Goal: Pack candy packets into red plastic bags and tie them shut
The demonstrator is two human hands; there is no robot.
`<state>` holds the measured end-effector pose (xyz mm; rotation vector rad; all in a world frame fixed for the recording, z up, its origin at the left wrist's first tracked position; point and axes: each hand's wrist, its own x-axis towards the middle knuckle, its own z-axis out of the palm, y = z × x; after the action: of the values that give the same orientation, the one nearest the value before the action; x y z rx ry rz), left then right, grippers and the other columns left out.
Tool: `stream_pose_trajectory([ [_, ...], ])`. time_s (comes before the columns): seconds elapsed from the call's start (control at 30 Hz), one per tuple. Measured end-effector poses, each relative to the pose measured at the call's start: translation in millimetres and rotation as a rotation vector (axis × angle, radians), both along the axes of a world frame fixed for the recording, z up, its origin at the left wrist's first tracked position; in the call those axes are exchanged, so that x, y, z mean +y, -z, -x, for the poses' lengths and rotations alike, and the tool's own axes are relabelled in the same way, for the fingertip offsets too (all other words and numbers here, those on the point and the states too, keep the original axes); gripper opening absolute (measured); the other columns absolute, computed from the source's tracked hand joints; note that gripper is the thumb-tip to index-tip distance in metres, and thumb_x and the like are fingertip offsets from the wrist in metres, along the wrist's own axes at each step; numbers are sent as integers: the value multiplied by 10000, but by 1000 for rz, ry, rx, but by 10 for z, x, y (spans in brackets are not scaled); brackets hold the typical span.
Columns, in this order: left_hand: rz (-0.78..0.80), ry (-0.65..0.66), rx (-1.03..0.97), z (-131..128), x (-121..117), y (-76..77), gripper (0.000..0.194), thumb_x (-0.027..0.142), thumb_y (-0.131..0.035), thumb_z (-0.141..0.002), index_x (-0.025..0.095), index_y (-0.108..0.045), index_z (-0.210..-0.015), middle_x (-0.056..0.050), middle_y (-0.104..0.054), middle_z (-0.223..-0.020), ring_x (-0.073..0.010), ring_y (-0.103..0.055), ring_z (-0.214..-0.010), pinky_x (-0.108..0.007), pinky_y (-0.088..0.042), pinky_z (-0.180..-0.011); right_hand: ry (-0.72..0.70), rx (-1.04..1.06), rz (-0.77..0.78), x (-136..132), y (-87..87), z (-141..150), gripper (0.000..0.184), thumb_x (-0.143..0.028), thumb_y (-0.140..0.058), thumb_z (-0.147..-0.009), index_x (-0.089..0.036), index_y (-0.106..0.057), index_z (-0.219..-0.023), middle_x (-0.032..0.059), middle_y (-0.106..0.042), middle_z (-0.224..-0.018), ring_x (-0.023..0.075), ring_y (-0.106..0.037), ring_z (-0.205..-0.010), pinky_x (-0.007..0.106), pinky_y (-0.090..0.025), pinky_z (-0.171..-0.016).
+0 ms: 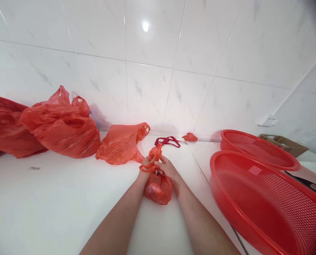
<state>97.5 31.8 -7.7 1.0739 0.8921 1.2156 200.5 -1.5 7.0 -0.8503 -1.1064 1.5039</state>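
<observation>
A small, filled red plastic bag (159, 191) is between my hands, low over the white table. My left hand (147, 165) is closed on the bag's gathered neck, with a loop of the bag lying across its fingers. On the other side, my right hand (168, 168) pinches the same neck. Something round and dark shows faintly through the plastic; I cannot make out its kind. Just beyond my hands lies a dark red strap (171, 141). A flattened red plastic bag (123, 143) rests to the left of my left hand.
Bulging red bags (67, 131) stand at the left against the tiled wall. Two red mesh baskets (216, 184) sit at the right, one behind the other, with a brown box (286, 143) behind. A small crumpled red piece (190, 137) lies by the wall.
</observation>
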Motion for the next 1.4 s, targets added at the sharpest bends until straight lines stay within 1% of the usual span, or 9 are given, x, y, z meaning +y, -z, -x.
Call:
stream_pose_trajectory([
  [0.13, -20, 73, 17, -78, -89, -40, 110, 206, -625, -706, 182, -545, -778, 11, -595, -505, -128, -549, -417, -233, -414, -430, 139, 101, 61, 23, 22, -51, 163, -337, -642, -730, -216, -538, -764, -111, -317, -409, 53, -239, -381, 220, -307, -443],
  [0.23, -59, 91, -25, -59, -189, -77, 283, 163, -605, -711, 193, -521, -979, 1, -665, -694, -135, -631, -573, -248, -495, -564, 200, 120, 40, 38, 9, -75, 158, -301, -637, -708, -214, -506, -726, -94, -354, -456, 66, -306, -419, 222, -316, -452],
  [0.33, -121, 88, -93, -26, -248, -99, 486, 231, -623, -751, 212, -442, -1202, -34, -679, -898, -148, -662, -711, -284, -523, -681, 265, 122, 21, 65, 14, -60, 166, -294, -637, -695, -213, -494, -718, -93, -363, -455, 68, -313, -416, 220, -298, -433],
  [0.43, -148, 104, -122, -9, -255, -109, 586, 378, -629, -784, 199, -410, -1297, -39, -680, -830, -151, -649, -652, -278, -514, -632, 275, 103, 13, 82, 41, -52, 166, -277, -649, -680, -212, -531, -778, -98, -389, -437, 66, -300, -391, 216, -284, -416],
  [0.6, -65, 180, -150, 17, -227, -110, 424, 475, -554, -822, 162, -594, -1106, -36, -677, -713, -159, -634, -602, -289, -508, -613, 198, 131, 8, 64, 40, -150, 146, -257, -604, -701, -220, -552, -834, -93, -427, -450, 62, -306, -391, 233, -385, -499],
  [0.87, -20, 135, -187, 38, -170, -68, 378, 424, -617, -764, 177, -617, -1050, -57, -698, -799, -184, -653, -680, -337, -519, -684, 27, 292, 55, 47, 13, -251, 222, -424, -575, -766, -210, -565, -824, -62, -450, -507, 96, -428, -474, 246, -423, -562],
  [1.0, -22, 69, -196, 51, -147, -42, 300, 334, -651, -737, 186, -612, -995, -50, -691, -870, -169, -651, -739, -312, -508, -718, 17, 206, 16, 40, 41, -269, 241, -242, -707, -656, -224, -514, -799, -80, -483, -541, 88, -467, -511, 227, -419, -578],
  [1.27, -32, 74, -268, 97, -133, -24, 308, 340, -714, -682, 193, -577, -916, -20, -679, -831, -145, -644, -686, -282, -497, -684, 367, -338, -101, 94, 75, -209, 327, -227, -670, -600, -217, -539, -899, -29, -619, -737, 135, -549, -620, 251, -430, -554],
  [1.4, -22, 143, -272, 111, -146, -46, 310, 337, -724, -686, 172, -617, -926, -43, -692, -835, -163, -653, -715, -293, -497, -704, 487, -398, -142, 91, 88, -169, 249, -274, -682, -599, -199, -591, -818, -22, -627, -740, 139, -533, -661, 251, -419, -578],
])
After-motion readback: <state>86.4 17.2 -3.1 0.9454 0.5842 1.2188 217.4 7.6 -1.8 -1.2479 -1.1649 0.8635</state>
